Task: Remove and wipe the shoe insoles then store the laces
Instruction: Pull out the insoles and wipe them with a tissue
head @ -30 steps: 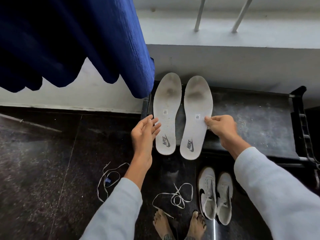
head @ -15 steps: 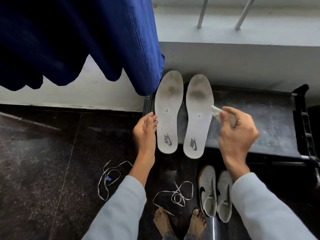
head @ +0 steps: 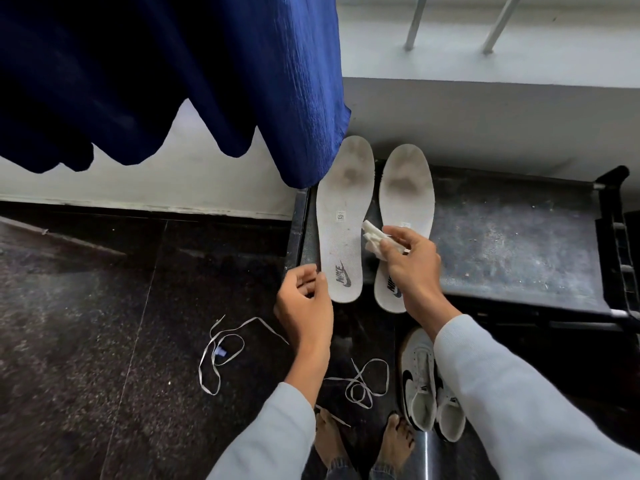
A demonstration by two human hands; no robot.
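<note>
Two white insoles lie side by side on a low black bench [head: 512, 244], toes toward the wall: the left insole [head: 344, 216] and the right insole [head: 407, 192], both with grey dirt marks near the toe. My right hand [head: 412, 265] holds a folded white wipe [head: 375, 239] over the gap between the insoles. My left hand [head: 304, 306] pinches the heel edge of the left insole. Two white laces lie loose on the dark floor: one lace [head: 221, 351] to the left and another lace [head: 363, 382] near my feet. The white shoes [head: 426, 386] stand below the bench.
A blue curtain [head: 173, 81] hangs at the upper left, its hem just above the left insole's toe. A white wall and a sill with metal bars [head: 498, 22] stand behind the bench. My bare feet [head: 363, 445] are on the dark stone floor.
My right hand let go of the right insole, now holds the white wipe and has moved left over the insoles. My left hand has curled onto the left insole's heel edge.
</note>
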